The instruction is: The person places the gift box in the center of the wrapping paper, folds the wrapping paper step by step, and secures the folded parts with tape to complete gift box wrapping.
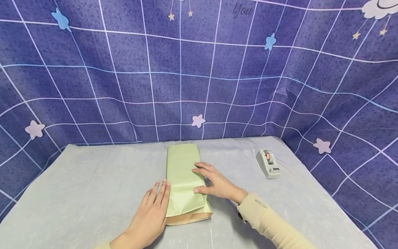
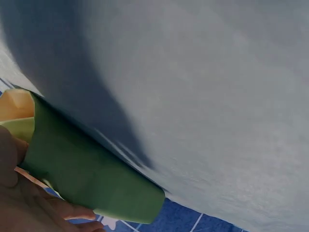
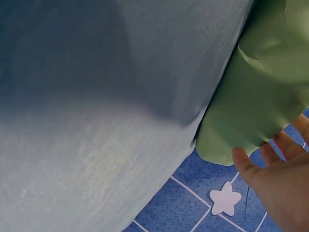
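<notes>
A long package in light green paper (image 1: 184, 173) lies on the table in the head view. Its near end gapes, with a tan inner side of the paper (image 1: 188, 218) showing. Along the package's left edge rests my left hand (image 1: 151, 211), fingers straight and close together. My right hand (image 1: 219, 181) is at the right edge, with fingers and thumb spread and fingertips on the upper face. Part of the same green package (image 2: 91, 164) shows beside the left hand (image 2: 38, 203) in the left wrist view. In the right wrist view, the right hand (image 3: 280, 179) touches the green paper (image 3: 256, 96).
A grey-white tape dispenser (image 1: 268, 164) stands at the right of the table. Pale grey cloth (image 1: 102, 186) covers the tabletop. Behind it and to the right hangs a blue curtain (image 1: 168, 86) with grid lines and stars.
</notes>
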`<state>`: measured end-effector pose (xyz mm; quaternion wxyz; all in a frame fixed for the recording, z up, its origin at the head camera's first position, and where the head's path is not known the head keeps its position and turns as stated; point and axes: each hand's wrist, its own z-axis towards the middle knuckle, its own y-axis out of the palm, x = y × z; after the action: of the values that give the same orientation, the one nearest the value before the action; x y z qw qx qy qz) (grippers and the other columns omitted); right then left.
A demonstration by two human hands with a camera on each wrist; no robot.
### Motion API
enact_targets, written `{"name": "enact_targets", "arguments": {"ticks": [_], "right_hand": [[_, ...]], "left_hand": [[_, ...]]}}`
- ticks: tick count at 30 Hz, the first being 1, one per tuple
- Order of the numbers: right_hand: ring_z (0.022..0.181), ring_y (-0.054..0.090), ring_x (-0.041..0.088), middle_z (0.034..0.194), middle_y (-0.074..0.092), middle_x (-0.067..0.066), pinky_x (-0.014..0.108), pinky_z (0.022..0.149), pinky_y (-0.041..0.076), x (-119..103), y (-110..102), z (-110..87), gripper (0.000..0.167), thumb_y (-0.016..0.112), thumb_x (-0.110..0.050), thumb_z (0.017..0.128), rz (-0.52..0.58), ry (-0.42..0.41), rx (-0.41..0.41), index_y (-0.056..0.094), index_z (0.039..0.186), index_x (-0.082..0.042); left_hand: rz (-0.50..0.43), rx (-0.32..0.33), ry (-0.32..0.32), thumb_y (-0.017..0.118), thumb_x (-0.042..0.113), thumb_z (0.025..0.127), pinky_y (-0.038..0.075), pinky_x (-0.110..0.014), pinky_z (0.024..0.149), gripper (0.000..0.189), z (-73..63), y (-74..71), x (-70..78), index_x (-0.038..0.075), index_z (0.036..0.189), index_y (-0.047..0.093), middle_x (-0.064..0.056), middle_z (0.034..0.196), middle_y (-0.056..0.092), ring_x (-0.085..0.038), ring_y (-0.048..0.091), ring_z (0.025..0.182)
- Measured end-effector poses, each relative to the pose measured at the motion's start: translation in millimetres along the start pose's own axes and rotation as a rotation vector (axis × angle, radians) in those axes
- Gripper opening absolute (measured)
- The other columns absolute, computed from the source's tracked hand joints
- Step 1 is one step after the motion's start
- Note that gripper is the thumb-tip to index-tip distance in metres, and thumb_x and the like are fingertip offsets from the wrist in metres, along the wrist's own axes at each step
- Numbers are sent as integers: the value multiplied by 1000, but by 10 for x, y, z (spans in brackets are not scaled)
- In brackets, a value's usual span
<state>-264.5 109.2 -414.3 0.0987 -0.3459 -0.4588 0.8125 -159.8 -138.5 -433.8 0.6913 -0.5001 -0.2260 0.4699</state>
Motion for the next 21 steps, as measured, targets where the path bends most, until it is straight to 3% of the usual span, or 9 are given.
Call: {"name": "enact_targets", "arguments": {"ticks": [6, 11, 15, 18, 21], "right_hand": [[135, 29, 28, 143, 37, 12, 47, 108, 26, -2, -13, 1, 64, 71, -36, 77, -9, -10, 4, 48, 131, -8], [135, 29, 28, 144, 36, 12, 48, 108, 27, 15, -8, -4, 63, 69, -36, 79, -18, -13, 2, 48, 131, -9], [136, 28, 28, 144, 36, 12, 47, 108, 26, 11, -13, -5, 63, 69, -36, 79, -16, -10, -3, 47, 132, -9], [136, 28, 27, 144, 36, 11, 47, 108, 26, -3, -20, -5, 63, 69, -36, 79, -9, -1, -10, 47, 132, -9], [136, 27, 27, 145, 35, 11, 47, 108, 26, -11, -21, -5, 63, 69, -36, 79, -7, 7, -10, 47, 132, -10]], "left_hand": [[-20, 32, -10, 53, 15, 79, 30, -50, 102, 69, -2, 11, 29, -9, 138, 28, -26, 144, 29, -41, 28, 133], [-97, -22, -43, 57, 19, 78, 24, -51, 103, 76, -18, 1, 22, -8, 141, 22, -22, 148, 23, -39, 21, 136], [-197, -64, -82, 56, 39, 83, 17, -54, 104, 81, -16, -27, -3, -2, 143, 20, -16, 151, 20, -36, 13, 139], [-246, -54, -94, 49, 57, 84, 15, -54, 105, 85, 16, -48, -28, 2, 143, 25, -12, 151, 22, -34, 12, 140], [-281, -29, -93, 43, 58, 88, 16, -54, 104, 76, 77, -56, -53, 4, 141, 32, -12, 150, 26, -35, 15, 139]]}}
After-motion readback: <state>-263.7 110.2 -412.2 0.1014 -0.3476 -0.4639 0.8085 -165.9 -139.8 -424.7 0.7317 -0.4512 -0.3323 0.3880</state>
